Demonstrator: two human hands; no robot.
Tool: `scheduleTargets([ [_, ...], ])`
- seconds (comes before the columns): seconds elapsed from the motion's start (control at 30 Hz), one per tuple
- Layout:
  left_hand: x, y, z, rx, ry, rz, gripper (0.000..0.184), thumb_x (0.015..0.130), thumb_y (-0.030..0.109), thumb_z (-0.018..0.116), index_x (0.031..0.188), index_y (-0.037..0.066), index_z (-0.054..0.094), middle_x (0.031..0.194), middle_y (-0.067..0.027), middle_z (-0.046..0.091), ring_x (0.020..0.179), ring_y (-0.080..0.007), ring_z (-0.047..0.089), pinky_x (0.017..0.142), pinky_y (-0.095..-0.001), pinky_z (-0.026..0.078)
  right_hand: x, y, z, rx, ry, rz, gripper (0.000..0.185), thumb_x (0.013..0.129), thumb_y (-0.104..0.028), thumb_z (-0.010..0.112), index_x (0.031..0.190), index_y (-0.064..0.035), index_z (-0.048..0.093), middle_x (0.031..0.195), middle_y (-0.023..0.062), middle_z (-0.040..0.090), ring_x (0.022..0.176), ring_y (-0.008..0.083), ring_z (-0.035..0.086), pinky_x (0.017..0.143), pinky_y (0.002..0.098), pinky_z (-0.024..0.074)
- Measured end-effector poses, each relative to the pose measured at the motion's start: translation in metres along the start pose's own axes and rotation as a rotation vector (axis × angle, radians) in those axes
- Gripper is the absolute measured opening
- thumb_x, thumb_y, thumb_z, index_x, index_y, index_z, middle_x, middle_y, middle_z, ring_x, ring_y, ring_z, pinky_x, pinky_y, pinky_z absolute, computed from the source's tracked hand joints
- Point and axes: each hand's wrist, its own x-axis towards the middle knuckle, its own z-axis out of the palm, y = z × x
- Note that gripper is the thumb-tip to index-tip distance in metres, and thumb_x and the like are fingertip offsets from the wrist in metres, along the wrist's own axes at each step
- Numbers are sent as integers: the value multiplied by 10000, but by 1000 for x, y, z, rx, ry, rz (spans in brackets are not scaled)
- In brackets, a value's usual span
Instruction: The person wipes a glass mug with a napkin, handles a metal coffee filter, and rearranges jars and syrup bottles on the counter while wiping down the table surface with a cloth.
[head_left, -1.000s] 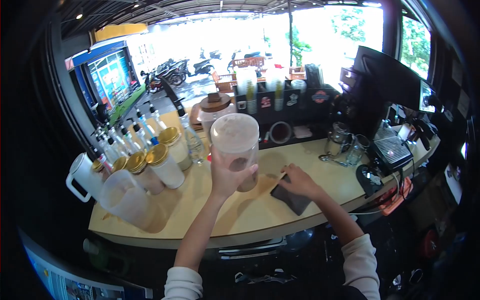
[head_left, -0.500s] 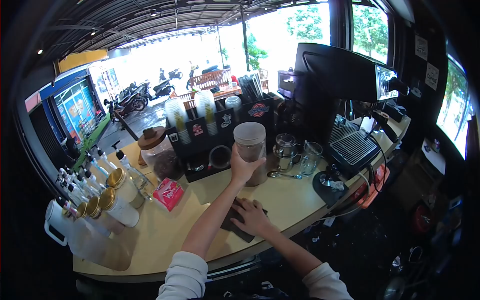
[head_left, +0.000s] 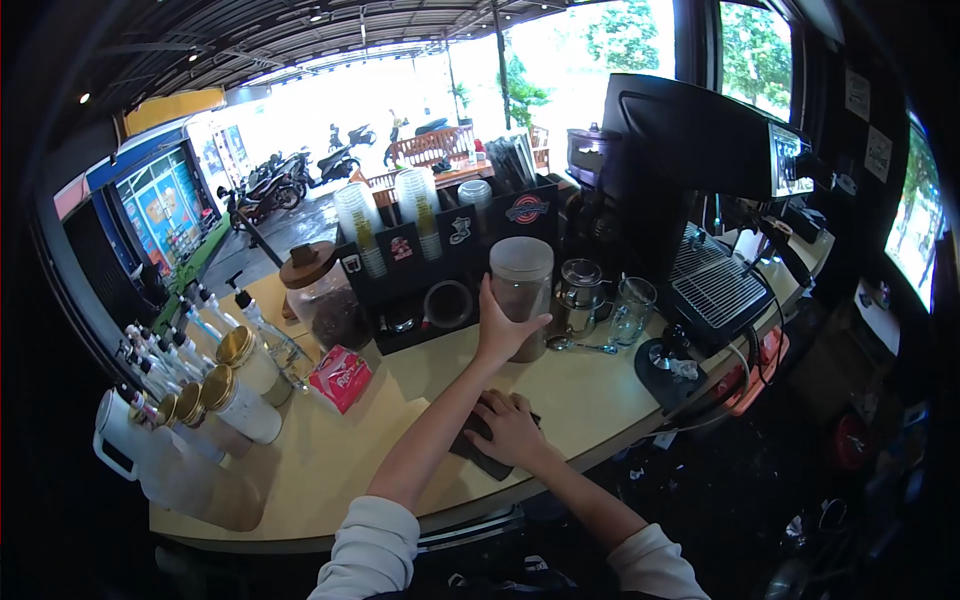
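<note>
Clasping tall canister [head_left: 525,288] upright in left hand [head_left: 505,328], between thumb and fingers, just beside metal pot [head_left: 580,297] — and resting spread right hand [head_left: 510,432] atop dark flat item [head_left: 487,463] on counter [head_left: 330,470].

Pink packet [head_left: 341,380]: white lettering on the wrapper, too blurred to read surely.
Round sticker [head_left: 527,209]: red and blue, on the black organizer [head_left: 430,264]; the band of letters across it is illegible.
Smaller stickers [head_left: 401,248]: on the same organizer, their marks unreadable.
Clear cups [head_left: 359,222]: yellow print (both tall stacks carry it), wording unclear.
Wall sheets [head_left: 878,152]: pale, their writing too small to read.
</note>
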Motion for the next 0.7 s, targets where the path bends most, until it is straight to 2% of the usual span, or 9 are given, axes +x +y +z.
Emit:
scheduleTargets([
  [0.1, -24, 1, -25, -136, -120, -86, 1023, 673, 347, 815, 1395, -28, 196, 1364, -210, 351, 1290, -298, 349, 1076, -407, 273, 0, 2, 5, 20, 64, -14, 538, 805, -395, 599, 1233, -79, 520, 1275, 145, 474, 1209, 279, 438, 1000, 499, 283],
  [0.13, -37, 6, -42, -117, -93, -96, 1023, 673, 347, 815, 1395, -28, 196, 1364, -210, 351, 1290, -298, 349, 1076, -407, 273, 0, 1, 3, 33, 50, -43, 538, 805, -395, 599, 1233, -79, 520, 1275, 145, 474, 1209, 279, 438, 1000, 499, 283],
  [0.2, -70, 19, -82, -106, -347, -13, 910, 745, 310, 765, 1399, -5, 215, 1389, -179, 345, 1304, -287, 341, 1072, -428, 275, 1, 0, -1, 60, -56, 69, 530, 785, -388, 623, 1205, -78, 537, 1250, 146, 501, 1203, 284, 448, 996, 504, 290],
  [0.3, -109, 47, -159, -45, -427, -53, 822, 777, 285, 738, 1395, 30, 260, 1402, -143, 353, 1303, -271, 354, 1056, -434, 300, 3, -4, 5, -18, 104, -6, 466, 758, -366, 655, 1109, -64, 601, 1242, 138, 520, 1167, 277, 474, 992, 498, 297],
  [0.4, -140, 52, -226, 88, -282, -154, 717, 783, 269, 715, 1347, 26, 344, 1345, -165, 421, 1265, -294, 411, 1011, -416, 361, 30, -28, -1, -84, 101, -50, 316, 754, -281, 658, 985, -66, 644, 1172, 121, 556, 1107, 260, 502, 965, 472, 323],
  [0.43, -151, 49, -242, 92, -274, -164, 717, 783, 269, 715, 1347, 26, 344, 1345, -165, 421, 1265, -294, 411, 1011, -416, 361, 43, -42, -2, -48, 150, -132, 282, 753, -232, 654, 981, -67, 638, 1124, 126, 574, 1044, 271, 538, 919, 428, 371],
  [0.5, -172, 42, -267, 31, -80, -320, 633, 787, 226, 713, 1312, 54, 403, 1312, -139, 469, 1219, -269, 463, 984, -410, 390, 78, -70, 6, 177, 28, -186, 301, 745, -166, 666, 1020, -55, 609, 1187, 157, 537, 1036, 336, 556, 881, 430, 438],
  [0.63, -202, 37, -306, 8, 2, -367, 580, 798, 187, 705, 1290, 62, 426, 1287, -124, 494, 1174, -247, 503, 960, -394, 408, 147, -107, 49, 280, 71, -222, 321, 761, -148, 653, 1058, -43, 589, 1260, 175, 473, 1082, 365, 537, 877, 424, 470],
  [0.7, -211, 35, -322, 15, 9, -434, 563, 837, 163, 670, 1314, 58, 389, 1338, -120, 441, 1205, -238, 476, 965, -382, 407, 172, -116, 65, 186, -77, -55, 346, 764, -115, 642, 1096, -49, 572, 1327, 186, 398, 1092, 370, 541, 890, 428, 480],
])
